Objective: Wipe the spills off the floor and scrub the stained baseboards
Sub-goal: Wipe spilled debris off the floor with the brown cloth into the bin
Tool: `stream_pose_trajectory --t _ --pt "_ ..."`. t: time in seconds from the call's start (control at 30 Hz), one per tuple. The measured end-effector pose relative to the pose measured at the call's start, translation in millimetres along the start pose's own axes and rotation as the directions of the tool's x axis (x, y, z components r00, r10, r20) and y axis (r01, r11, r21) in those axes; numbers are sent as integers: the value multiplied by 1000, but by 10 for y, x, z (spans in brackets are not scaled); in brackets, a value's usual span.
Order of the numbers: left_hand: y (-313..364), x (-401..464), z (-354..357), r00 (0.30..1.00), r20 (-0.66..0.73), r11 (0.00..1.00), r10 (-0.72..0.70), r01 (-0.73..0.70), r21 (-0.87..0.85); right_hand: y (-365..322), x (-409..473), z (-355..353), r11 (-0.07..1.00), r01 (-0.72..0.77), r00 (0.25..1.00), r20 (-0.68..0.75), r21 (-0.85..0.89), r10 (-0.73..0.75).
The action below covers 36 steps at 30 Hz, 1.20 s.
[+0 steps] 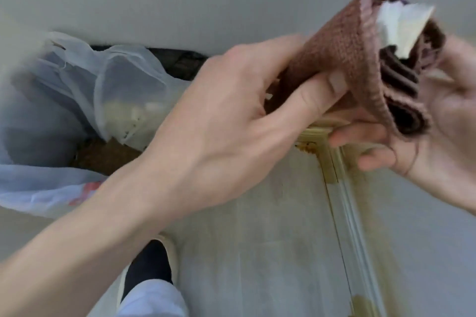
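Both hands held the pink cloth (332,59), left hand (213,110) pinching its edge, right hand (438,116) cupped under it, probably folding it around white paper (224,23) above the stained baseboard (332,162).

Plastic bag (85,90) left, bare floor (257,252) below
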<state>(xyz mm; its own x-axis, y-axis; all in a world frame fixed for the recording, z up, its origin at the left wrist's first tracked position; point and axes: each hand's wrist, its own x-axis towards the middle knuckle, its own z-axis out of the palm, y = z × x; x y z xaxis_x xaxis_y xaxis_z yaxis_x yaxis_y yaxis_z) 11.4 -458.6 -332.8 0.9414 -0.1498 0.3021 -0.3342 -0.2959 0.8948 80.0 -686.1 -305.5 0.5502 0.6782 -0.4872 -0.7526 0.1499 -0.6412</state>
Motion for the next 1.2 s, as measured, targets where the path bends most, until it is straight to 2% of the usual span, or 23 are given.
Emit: stream_pose_trajectory --t 0.03,0.07,0.1,0.17,0.2,0.27,0.3,0.37,0.47,0.53,0.6,0.7,0.87,1.0,1.1,1.17,1.2 --pt "3 31 107 999 8 994 -48 49 -101 31 -77 -78 980 16 989 -144 -197 -45" --pt "-3 51 218 994 25 976 -110 113 -186 108 -136 -116 915 48 926 -326 -400 -190" --pt "-16 54 326 982 52 946 -180 188 -263 215 -188 -164 853 60 853 -417 -518 -314" --pt "-77 15 546 940 121 863 -320 342 -373 471 -267 -277 784 141 734 -467 -605 -493" --pt "-131 -26 645 912 162 814 -376 409 -414 598 -294 -331 726 185 650 -472 -662 -596" --pt "-215 -128 834 850 264 705 -456 526 -476 835 -344 -399 558 170 505 -414 -812 -757" --pt "-264 -193 913 821 310 663 -480 571 -484 947 -347 -397 502 149 471 -385 -852 -793" --pt "-401 -324 1025 775 364 596 -517 631 -496 1143 -295 -354 519 122 491 -403 -846 -772" --pt "-583 -502 1125 716 397 518 -574 693 -501 1354 -148 -398 660 23 602 -517 -751 -609" --pt "-693 -607 1175 686 400 482 -608 719 -500 1456 -54 -483 820 41 632 -621 -571 -464" --pt "-787 -703 1223 658 398 442 -639 738 -511 1544 12 -550 896 73 637 -670 -438 -380" --pt "-892 -827 1277 638 400 386 -658 742 -548 1662 87 -603 879 91 610 -672 -467 -420" --pt "-1050 -934 1260 658 405 320 -635 701 -637 1753 181 -589 829 135 652 -581 -543 -487" --pt "-1185 -1061 1241 625 466 280 -627 739 -613 1782 202 -636 679 72 649 -483 -731 -588" --pt "-1224 -1110 1279 611 445 245 -654 728 -640 1815 233 -654 601 19 673 -434 -799 -599" --pt "-1240 -1130 1322 592 374 230 -714 702 -674 1878 262 -688 626 0 650 -476 -780 -593" --pt "-1260 -1142 1348 583 329 236 -743 688 -686 1929 279 -725 681 -25 625 -543 -732 -561"
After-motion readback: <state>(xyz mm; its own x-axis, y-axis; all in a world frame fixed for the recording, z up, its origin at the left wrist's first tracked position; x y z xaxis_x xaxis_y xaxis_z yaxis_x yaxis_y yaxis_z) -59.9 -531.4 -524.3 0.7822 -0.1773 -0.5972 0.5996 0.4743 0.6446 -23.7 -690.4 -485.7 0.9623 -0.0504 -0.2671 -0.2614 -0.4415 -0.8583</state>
